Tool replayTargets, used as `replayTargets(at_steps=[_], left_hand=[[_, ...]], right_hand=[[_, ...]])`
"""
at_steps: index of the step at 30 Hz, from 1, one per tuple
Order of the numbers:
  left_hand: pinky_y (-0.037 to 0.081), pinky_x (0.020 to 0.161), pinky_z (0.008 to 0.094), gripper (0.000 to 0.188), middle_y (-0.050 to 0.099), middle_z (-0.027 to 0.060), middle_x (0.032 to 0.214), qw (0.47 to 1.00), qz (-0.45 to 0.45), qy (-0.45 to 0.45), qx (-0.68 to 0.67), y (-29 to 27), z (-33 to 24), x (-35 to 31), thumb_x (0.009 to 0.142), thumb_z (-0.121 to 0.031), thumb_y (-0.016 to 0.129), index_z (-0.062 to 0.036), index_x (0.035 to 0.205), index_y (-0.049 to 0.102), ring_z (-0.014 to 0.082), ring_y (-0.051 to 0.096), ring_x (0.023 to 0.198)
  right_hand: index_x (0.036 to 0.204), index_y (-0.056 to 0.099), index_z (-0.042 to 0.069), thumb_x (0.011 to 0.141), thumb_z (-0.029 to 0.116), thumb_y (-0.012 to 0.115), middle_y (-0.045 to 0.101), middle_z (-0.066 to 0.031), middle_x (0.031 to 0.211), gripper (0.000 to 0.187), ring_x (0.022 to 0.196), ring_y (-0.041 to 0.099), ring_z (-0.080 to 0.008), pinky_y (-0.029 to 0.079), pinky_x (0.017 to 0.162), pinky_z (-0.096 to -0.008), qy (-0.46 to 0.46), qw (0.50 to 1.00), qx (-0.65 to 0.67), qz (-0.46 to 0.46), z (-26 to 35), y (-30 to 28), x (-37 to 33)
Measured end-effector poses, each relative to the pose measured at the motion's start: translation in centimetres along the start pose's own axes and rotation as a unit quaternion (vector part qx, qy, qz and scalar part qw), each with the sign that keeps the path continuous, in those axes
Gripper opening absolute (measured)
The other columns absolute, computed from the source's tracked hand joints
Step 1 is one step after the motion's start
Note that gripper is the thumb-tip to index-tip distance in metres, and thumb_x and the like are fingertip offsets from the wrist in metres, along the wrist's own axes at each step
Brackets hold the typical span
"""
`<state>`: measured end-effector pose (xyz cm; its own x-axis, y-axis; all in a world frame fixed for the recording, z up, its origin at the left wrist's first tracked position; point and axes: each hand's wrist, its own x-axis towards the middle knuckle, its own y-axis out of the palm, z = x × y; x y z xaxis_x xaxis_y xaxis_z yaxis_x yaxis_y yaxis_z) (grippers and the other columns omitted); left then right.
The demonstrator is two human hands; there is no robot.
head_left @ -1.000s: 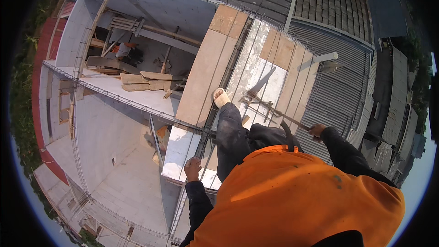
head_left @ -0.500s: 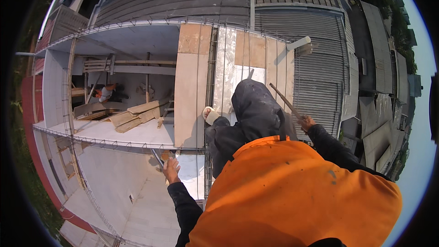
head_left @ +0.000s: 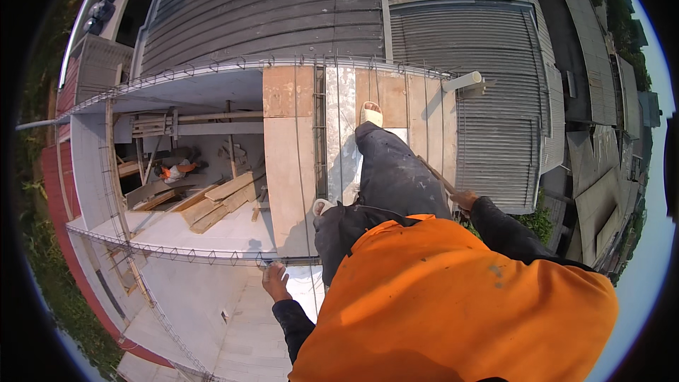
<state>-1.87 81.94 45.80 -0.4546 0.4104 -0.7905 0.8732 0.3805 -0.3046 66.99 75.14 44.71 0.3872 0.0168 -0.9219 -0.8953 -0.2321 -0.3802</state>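
My right hand [head_left: 465,201] is wrapped round a thin wooden stick [head_left: 437,174], which slants up and left from the fist beside my leg. Low on the left, my left hand [head_left: 276,283] has curled fingers beside a rebar beam cage [head_left: 205,256]. A small bluish-grey piece [head_left: 266,264] shows at its fingertips; its kind is unclear. Under me lie tan panels [head_left: 290,163] crossed by long thin rods. One sandalled foot [head_left: 371,113] is planted forward on the panels, and the other foot [head_left: 322,206] is farther back on the left.
To the left, an open bay holds stacked planks [head_left: 226,201] and wooden props, with a person in orange [head_left: 177,170] working below. A white pipe [head_left: 463,82] stands at the far right corner. Corrugated roofs [head_left: 488,120] lie lower beyond the edge.
One foot has stepped forward onto the far panels. My left hand has shifted slightly right and down, and less of the grey piece beside it shows. The right hand still grips the stick.
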Motion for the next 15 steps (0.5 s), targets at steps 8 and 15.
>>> replayTargets(at_steps=[8, 15], left_hand=[[0.052, 0.081, 0.0316, 0.031, 0.073, 0.005, 0.107, 0.976, 0.116, 0.063, 0.172, 15.9, -13.8, 0.4, 0.098, -0.031, 0.069, -0.0081, 0.119, 0.068, 0.014, 0.067, 0.097], [0.049, 0.076, 0.0278, 0.031, 0.074, 0.0031, 0.106, 0.962, 0.089, 0.132, 0.222, 23.6, -26.3, -2.4, 0.097, -0.029, 0.07, -0.0062, 0.118, 0.07, 0.011, 0.065, 0.093]], right_hand=[[0.103, 0.056, 0.01, 0.103, 0.042, 0.065, 0.046, 0.0055, 0.07, 0.033, 0.05, 0.039, -0.0076, 0.033, 0.043, -0.0279, -0.124, 0.963, 0.237, -0.024, 19.8, -14.2, -2.8], [0.096, 0.06, 0.005, 0.098, 0.028, 0.072, 0.05, 0.0034, 0.066, 0.026, 0.051, 0.046, -0.0073, 0.041, 0.044, -0.0277, -0.342, 0.847, 0.359, -0.191, 27.0, -20.9, -5.6]])
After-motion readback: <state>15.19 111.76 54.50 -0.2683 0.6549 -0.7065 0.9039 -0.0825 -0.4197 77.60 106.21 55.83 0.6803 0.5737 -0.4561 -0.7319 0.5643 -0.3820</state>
